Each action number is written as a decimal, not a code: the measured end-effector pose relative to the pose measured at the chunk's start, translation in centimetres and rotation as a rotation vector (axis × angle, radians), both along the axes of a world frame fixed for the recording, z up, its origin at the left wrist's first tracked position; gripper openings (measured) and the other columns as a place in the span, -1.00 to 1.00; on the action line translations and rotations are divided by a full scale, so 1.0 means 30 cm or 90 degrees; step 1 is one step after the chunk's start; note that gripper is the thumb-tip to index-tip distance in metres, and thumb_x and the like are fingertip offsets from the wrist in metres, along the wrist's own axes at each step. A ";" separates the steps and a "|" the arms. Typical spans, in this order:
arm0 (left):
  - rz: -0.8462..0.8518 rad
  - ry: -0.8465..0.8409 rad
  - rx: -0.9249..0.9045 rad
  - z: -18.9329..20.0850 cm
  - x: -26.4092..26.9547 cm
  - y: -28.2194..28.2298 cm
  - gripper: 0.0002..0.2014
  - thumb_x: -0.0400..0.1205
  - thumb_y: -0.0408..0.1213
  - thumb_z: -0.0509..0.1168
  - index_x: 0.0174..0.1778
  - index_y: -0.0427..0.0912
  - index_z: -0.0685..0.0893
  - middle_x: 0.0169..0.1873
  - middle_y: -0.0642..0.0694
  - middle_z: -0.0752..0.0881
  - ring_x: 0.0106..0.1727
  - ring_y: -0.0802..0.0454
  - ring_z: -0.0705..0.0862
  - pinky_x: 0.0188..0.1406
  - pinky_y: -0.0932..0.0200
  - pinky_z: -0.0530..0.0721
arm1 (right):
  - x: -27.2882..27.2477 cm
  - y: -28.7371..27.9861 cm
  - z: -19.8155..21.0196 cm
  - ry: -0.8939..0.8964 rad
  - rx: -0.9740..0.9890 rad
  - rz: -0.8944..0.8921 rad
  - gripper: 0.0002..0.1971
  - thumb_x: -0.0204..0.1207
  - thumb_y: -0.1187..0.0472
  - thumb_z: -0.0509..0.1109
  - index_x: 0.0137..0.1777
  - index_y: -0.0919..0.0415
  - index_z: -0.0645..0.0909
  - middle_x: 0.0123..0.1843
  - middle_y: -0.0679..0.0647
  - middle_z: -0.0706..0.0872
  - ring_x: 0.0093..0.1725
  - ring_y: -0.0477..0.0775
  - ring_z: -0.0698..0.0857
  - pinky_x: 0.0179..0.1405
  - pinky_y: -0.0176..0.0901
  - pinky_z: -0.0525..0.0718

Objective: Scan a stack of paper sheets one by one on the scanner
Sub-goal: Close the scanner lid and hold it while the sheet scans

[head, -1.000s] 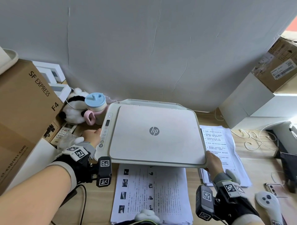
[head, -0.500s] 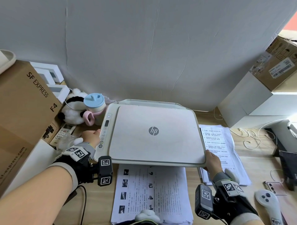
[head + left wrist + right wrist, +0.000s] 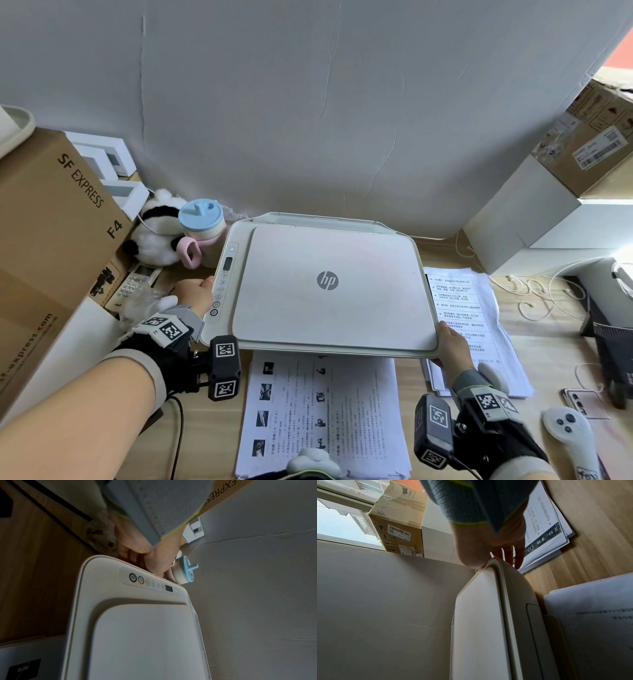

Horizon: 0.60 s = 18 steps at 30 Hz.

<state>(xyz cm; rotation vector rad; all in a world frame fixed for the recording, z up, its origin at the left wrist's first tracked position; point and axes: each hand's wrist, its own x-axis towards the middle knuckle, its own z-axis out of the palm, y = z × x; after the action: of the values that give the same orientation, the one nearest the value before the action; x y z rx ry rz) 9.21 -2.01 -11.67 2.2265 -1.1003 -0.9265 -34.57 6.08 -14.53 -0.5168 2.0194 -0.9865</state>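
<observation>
A white HP scanner (image 3: 329, 281) sits in the middle of the wooden desk with its lid (image 3: 479, 622) down. My left hand (image 3: 195, 291) grips its left edge beside the button panel (image 3: 149, 582), thumb on top and fingers down the side (image 3: 126, 551). My right hand (image 3: 452, 346) holds the lid's front right corner, thumb on top (image 3: 476, 562), fingers down the side. One stack of printed sheets (image 3: 322, 418) lies in front of the scanner. A second stack (image 3: 472, 308) lies to its right.
A brown SF Express box (image 3: 44, 240), a panda plush (image 3: 157, 236) and a blue-lidded cup (image 3: 202, 219) crowd the left. White and cardboard boxes (image 3: 534, 219) stand at right. Cables (image 3: 534, 291), a phone (image 3: 582, 401) and a white controller (image 3: 568, 435) lie on the right.
</observation>
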 end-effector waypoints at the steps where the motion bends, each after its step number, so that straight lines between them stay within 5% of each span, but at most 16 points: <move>1: 0.001 0.004 -0.002 0.002 -0.002 0.001 -0.61 0.71 -0.21 0.18 -0.32 -0.45 0.57 -0.29 -0.36 0.55 -0.19 -0.17 0.43 -0.14 0.13 0.32 | 0.000 0.000 0.000 -0.005 0.000 -0.002 -0.69 0.65 0.08 0.14 -0.21 0.24 0.57 -0.20 0.15 0.58 -0.04 0.21 0.56 0.19 0.27 0.58; 6: 0.005 0.000 -0.003 0.007 -0.006 0.004 -0.60 0.70 -0.22 0.18 -0.34 -0.47 0.55 -0.32 -0.36 0.52 -0.21 -0.16 0.40 -0.16 0.11 0.32 | -0.007 -0.002 -0.009 -0.009 -0.003 -0.002 -0.68 0.66 0.07 0.13 -0.25 0.20 0.55 -0.07 0.21 0.60 -0.03 0.22 0.56 0.16 0.25 0.60; 18: 0.014 0.020 -0.012 -0.005 -0.002 0.003 -0.59 0.70 -0.21 0.19 -0.37 -0.46 0.53 -0.34 -0.34 0.50 -0.23 -0.14 0.37 -0.17 0.11 0.33 | -0.004 0.002 -0.022 -0.004 -0.010 -0.013 -0.64 0.64 0.04 0.14 -0.28 0.23 0.56 -0.21 0.17 0.60 -0.08 0.19 0.56 0.18 0.29 0.60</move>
<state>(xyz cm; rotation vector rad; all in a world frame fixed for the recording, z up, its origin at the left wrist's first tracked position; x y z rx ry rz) 9.14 -1.91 -11.81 2.1978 -1.0642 -0.9354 -34.68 6.15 -15.18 -0.5019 2.0171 -1.0168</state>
